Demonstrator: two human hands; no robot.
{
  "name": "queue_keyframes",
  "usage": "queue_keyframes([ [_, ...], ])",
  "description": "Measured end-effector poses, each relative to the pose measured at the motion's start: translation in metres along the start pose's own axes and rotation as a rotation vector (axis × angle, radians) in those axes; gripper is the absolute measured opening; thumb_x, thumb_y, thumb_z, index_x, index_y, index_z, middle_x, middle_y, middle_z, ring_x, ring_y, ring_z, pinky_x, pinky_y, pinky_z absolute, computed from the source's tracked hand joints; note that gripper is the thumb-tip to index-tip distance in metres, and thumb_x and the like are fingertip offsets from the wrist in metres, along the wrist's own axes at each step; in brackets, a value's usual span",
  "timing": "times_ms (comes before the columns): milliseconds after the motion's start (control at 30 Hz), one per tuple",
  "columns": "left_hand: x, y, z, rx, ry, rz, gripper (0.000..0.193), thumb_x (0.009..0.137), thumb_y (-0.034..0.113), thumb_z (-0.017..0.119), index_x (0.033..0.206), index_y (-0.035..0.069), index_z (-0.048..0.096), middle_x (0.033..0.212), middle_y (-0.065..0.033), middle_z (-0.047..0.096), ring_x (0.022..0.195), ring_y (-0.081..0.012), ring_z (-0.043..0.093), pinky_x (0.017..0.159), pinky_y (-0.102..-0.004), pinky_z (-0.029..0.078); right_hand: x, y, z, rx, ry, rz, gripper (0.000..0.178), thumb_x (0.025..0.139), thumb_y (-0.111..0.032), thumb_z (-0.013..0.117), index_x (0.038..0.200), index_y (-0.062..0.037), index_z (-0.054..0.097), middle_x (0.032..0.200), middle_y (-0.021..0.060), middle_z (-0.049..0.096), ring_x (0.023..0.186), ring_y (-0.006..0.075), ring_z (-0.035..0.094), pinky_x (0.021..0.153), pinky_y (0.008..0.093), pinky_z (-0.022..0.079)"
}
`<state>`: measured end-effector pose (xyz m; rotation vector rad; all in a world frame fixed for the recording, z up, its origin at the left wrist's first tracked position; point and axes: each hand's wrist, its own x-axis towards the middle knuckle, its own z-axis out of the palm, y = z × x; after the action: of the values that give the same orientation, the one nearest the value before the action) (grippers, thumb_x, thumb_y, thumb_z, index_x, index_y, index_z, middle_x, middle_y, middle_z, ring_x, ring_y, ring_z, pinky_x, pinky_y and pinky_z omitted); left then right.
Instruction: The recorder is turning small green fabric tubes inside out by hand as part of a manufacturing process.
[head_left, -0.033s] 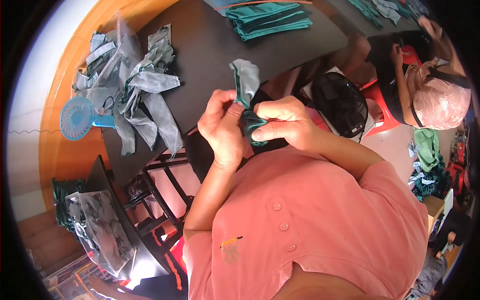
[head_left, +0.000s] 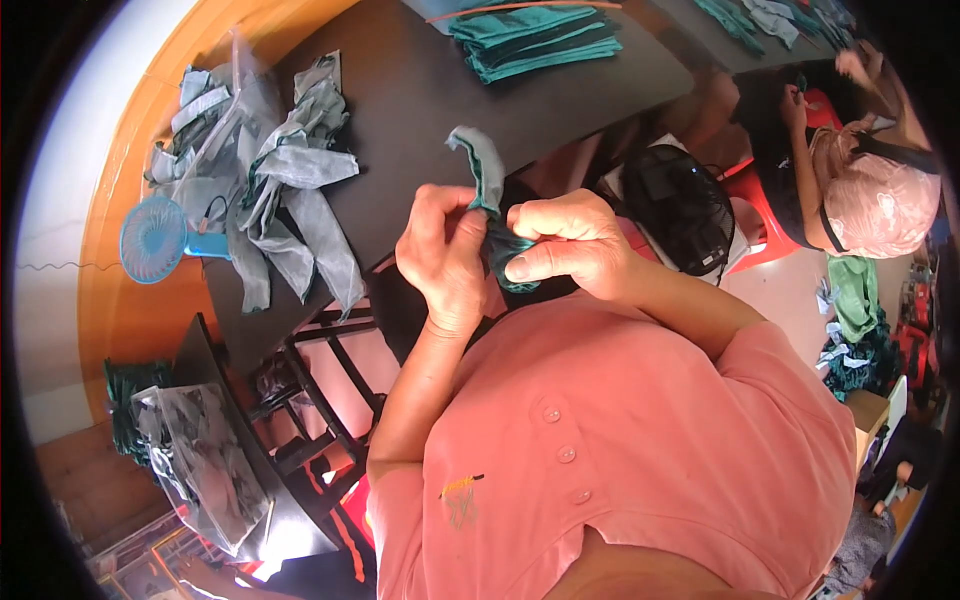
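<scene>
The dark table (head_left: 420,100) bears loose grey-green strips (head_left: 310,168) on its left and a green cloth stack (head_left: 545,42) toward its far side. By the table's near edge, my left hand (head_left: 445,258) and right hand (head_left: 578,242) both pinch one green-edged strip (head_left: 486,168), its lower end apparently bunched.

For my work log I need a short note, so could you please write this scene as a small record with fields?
Left hand: pinching a grey-green cloth strip
Right hand: gripping the strip's lower, dark green part
Table: dark; loose strips on the left, folded green cloth stack at the top
Left edge: small blue fan
Right side: black bag, co-worker
</scene>
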<state>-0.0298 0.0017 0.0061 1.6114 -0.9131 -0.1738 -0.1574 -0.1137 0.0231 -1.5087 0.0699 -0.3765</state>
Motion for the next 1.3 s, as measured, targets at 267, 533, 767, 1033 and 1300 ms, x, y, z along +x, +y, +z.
queue_keyframes([
  [267, 0.000, -0.015, 0.005, -0.359, 0.338, -0.249, 0.024, 0.080, -0.002, 0.050, 0.100, -0.004, 0.064, 0.082, -0.0085, 0.064, 0.069, -0.0172, 0.060, 0.066, -0.0289, 0.051, 0.011, 0.030, 0.013, -0.191, -0.160, -0.290, 0.031, 0.079, -0.015, 0.071, 0.066, -0.0005, 0.047, 0.061, 0.0104, 0.043, 0.055, 0.0175, 0.047, 0.051, 0.0340, 0.035],
  [533, 0.013, -0.010, -0.016, -0.991, -0.087, -0.416, 0.020, 0.081, 0.008, 0.061, 0.099, 0.001, 0.056, 0.077, -0.0181, 0.060, 0.063, -0.0245, 0.055, 0.059, -0.0317, 0.047, 0.015, 0.056, 0.021, -0.083, -0.194, -0.223, 0.036, 0.072, -0.016, 0.073, 0.059, -0.0010, 0.042, 0.051, 0.0097, 0.037, 0.044, 0.0205, 0.041, 0.047, 0.0380, 0.029],
  [767, 0.021, -0.007, -0.013, -0.778, 0.121, -0.481, 0.018, 0.077, -0.001, 0.055, 0.094, 0.004, 0.057, 0.090, -0.0118, 0.063, 0.075, -0.0187, 0.060, 0.066, -0.0291, 0.047, 0.031, 0.014, -0.002, -0.377, 0.233, -0.337, 0.018, 0.084, -0.015, 0.073, 0.085, -0.0056, 0.058, 0.068, 0.0054, 0.056, 0.058, 0.0174, 0.060, 0.051, 0.0302, 0.043],
  [1033, 0.022, -0.002, 0.000, -0.502, 0.223, -0.239, 0.017, 0.079, -0.009, 0.053, 0.089, 0.004, 0.058, 0.094, -0.0004, 0.057, 0.083, -0.0111, 0.054, 0.069, -0.0219, 0.042, 0.052, 0.027, 0.015, -0.300, 0.388, -0.387, 0.024, 0.074, -0.007, 0.074, 0.080, -0.0076, 0.052, 0.063, 0.0064, 0.056, 0.057, 0.0273, 0.062, 0.048, 0.0370, 0.042],
  [1300, 0.019, -0.013, -0.004, -0.193, 0.080, 0.034, 0.028, 0.080, -0.012, 0.052, 0.105, -0.003, 0.061, 0.107, -0.0063, 0.061, 0.088, -0.0137, 0.057, 0.074, -0.0267, 0.048, 0.059, 0.035, 0.004, -0.415, 0.167, -0.406, 0.016, 0.075, -0.006, 0.069, 0.078, -0.0062, 0.053, 0.067, 0.0072, 0.055, 0.057, 0.0273, 0.057, 0.051, 0.0362, 0.042],
])
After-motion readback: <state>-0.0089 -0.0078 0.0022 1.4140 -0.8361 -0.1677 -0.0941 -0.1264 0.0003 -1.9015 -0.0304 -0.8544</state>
